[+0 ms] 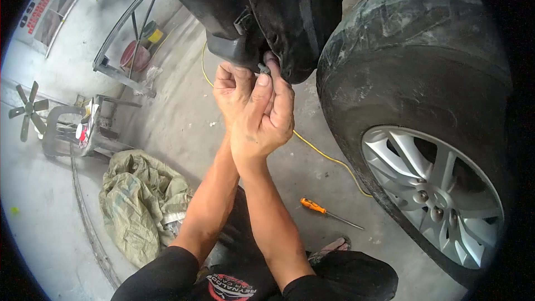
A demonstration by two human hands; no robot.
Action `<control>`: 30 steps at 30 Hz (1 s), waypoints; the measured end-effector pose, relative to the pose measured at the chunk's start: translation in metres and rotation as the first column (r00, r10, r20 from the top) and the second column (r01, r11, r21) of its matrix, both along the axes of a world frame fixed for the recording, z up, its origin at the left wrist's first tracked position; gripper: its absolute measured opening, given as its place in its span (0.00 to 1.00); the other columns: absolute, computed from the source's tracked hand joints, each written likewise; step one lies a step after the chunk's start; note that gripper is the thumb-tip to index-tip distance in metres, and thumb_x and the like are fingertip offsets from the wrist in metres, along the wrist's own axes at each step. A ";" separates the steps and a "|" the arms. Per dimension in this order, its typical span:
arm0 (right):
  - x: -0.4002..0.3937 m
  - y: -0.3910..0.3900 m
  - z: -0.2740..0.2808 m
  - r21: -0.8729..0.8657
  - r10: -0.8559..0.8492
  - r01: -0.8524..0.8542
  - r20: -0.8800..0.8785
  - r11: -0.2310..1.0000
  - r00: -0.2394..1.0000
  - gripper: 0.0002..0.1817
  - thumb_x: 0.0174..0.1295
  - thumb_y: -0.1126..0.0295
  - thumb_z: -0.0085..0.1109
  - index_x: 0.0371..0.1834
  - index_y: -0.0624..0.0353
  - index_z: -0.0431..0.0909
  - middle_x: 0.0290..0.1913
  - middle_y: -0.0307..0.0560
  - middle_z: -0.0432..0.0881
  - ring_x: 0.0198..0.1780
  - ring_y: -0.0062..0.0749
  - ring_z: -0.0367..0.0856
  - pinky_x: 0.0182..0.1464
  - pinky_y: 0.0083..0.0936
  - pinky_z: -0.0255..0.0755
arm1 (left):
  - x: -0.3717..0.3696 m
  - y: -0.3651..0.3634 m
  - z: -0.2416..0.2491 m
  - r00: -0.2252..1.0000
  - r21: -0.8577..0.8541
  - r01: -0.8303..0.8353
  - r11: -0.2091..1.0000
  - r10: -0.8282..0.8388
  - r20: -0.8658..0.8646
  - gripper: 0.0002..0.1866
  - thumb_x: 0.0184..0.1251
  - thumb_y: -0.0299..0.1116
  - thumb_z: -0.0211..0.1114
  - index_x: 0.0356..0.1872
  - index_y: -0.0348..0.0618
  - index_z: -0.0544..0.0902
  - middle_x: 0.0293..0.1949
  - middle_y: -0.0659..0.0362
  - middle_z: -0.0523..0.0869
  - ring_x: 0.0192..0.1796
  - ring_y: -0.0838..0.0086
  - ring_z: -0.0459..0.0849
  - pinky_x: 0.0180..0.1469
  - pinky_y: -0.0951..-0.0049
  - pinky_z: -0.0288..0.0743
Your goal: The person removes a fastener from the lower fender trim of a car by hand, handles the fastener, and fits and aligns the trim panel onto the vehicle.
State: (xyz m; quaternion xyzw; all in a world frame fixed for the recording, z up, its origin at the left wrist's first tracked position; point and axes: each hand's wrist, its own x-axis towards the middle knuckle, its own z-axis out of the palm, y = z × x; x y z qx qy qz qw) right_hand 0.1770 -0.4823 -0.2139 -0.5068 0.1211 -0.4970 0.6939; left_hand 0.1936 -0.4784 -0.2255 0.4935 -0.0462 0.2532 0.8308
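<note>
My right hand (263, 117) is raised in front, with thumb and forefinger closed on a small grey fastener (264, 69). The fastener is by the lower edge of the black plastic wheel-arch liner (287, 28). Partly behind that hand, my left hand (229, 90) has its fingers curled just under a black plastic corner piece (225, 49). What the left fingers hold, if anything, is hidden. The two wrists overlap in this view.
A large tyre (412, 83) with a silver alloy wheel (440, 195) stands at right. An orange-handled screwdriver (329, 212) and yellow cord (329, 158) lie on the concrete floor. Left are a crumpled tarp (139, 206), a plastic chair (100, 125), a fan blade (29, 110) and a red bucket (135, 56).
</note>
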 end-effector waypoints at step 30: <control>0.000 0.011 0.015 0.154 0.137 -0.124 -0.078 0.980 0.988 0.13 0.73 0.68 0.57 0.49 0.66 0.84 0.38 0.45 0.89 0.36 0.23 0.83 0.41 0.21 0.76 | -0.012 0.002 0.007 0.987 0.504 -0.138 0.853 0.076 0.142 0.06 0.62 0.19 0.65 0.39 0.35 0.80 0.40 0.54 0.84 0.41 0.65 0.82 0.48 0.67 0.74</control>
